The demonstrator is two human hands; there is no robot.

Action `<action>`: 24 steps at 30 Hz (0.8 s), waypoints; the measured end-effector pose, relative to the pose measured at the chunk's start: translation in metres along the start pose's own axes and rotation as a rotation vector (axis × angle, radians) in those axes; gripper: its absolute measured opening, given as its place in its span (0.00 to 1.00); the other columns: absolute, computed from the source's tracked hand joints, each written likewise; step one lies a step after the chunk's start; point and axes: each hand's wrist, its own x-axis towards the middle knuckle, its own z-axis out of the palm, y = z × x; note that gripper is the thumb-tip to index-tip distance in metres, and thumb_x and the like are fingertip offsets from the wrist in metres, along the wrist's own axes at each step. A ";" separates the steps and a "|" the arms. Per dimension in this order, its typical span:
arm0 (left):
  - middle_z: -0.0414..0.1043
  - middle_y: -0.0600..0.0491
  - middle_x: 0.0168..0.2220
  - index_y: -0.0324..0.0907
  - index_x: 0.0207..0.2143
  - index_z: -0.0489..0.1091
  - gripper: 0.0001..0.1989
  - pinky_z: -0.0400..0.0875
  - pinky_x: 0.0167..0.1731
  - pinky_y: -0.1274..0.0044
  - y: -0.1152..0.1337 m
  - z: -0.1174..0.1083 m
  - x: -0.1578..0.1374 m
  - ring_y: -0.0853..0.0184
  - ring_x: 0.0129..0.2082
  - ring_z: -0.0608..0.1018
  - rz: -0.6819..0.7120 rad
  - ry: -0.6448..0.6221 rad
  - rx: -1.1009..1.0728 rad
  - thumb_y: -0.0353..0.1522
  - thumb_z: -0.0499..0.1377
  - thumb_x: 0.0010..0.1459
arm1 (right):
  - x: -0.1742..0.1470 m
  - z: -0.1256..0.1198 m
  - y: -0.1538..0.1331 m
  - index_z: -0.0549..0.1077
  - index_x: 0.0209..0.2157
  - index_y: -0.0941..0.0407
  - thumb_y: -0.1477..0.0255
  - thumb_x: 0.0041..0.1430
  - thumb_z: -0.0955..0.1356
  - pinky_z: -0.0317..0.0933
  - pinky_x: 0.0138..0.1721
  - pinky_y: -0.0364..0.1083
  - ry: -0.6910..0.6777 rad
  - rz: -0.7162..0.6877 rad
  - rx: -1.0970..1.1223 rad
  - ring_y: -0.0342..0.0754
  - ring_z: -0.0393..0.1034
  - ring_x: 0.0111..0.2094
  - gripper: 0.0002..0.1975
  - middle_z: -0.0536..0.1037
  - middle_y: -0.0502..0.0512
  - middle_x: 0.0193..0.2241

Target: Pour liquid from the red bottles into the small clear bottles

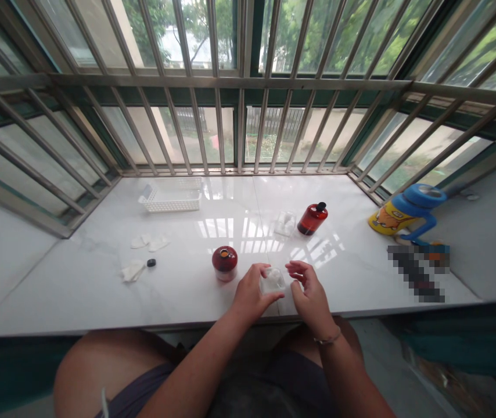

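My left hand grips a small clear box with white lumps in it, thumb and fingers around its left side. Just to its right, my right hand is open with fingers slightly curled, holding nothing visible. Left of the hands stands a dark red bottle with its neck uncapped. A loose black cap lies farther left, next to a crumpled white piece. Beyond my hands, a second clear box sits beside a red bottle with a black top.
A white plastic basket stands at the back left, and more white scraps lie in front of it. On the right is a yellow and blue drinking bottle, with a blurred-out item near it. Metal bars line the window behind the white counter.
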 end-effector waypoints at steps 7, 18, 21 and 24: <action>0.75 0.51 0.57 0.51 0.56 0.67 0.33 0.73 0.59 0.65 0.000 -0.001 0.001 0.56 0.58 0.79 0.059 -0.029 0.005 0.34 0.77 0.52 | -0.005 0.005 -0.002 0.70 0.58 0.49 0.77 0.58 0.65 0.72 0.57 0.59 -0.043 -0.036 0.011 0.54 0.76 0.52 0.25 0.80 0.57 0.52; 0.75 0.50 0.58 0.50 0.56 0.66 0.27 0.73 0.60 0.64 0.001 -0.001 0.000 0.55 0.59 0.78 0.038 -0.018 0.000 0.29 0.69 0.56 | -0.007 0.013 -0.022 0.68 0.61 0.48 0.66 0.64 0.73 0.69 0.61 0.63 -0.094 -0.086 -0.138 0.59 0.75 0.56 0.25 0.78 0.59 0.54; 0.76 0.49 0.55 0.48 0.48 0.66 0.21 0.75 0.53 0.66 0.001 0.000 0.000 0.55 0.55 0.81 0.020 -0.001 -0.014 0.30 0.69 0.55 | -0.002 0.019 -0.023 0.69 0.60 0.49 0.62 0.61 0.77 0.70 0.60 0.64 -0.063 -0.087 -0.180 0.60 0.75 0.55 0.28 0.78 0.59 0.53; 0.77 0.48 0.55 0.49 0.50 0.63 0.26 0.75 0.51 0.65 0.001 0.002 -0.001 0.54 0.54 0.82 -0.047 0.020 -0.029 0.31 0.71 0.54 | 0.001 0.023 -0.026 0.71 0.59 0.49 0.62 0.62 0.76 0.71 0.59 0.62 -0.049 -0.078 -0.182 0.60 0.77 0.54 0.25 0.80 0.58 0.51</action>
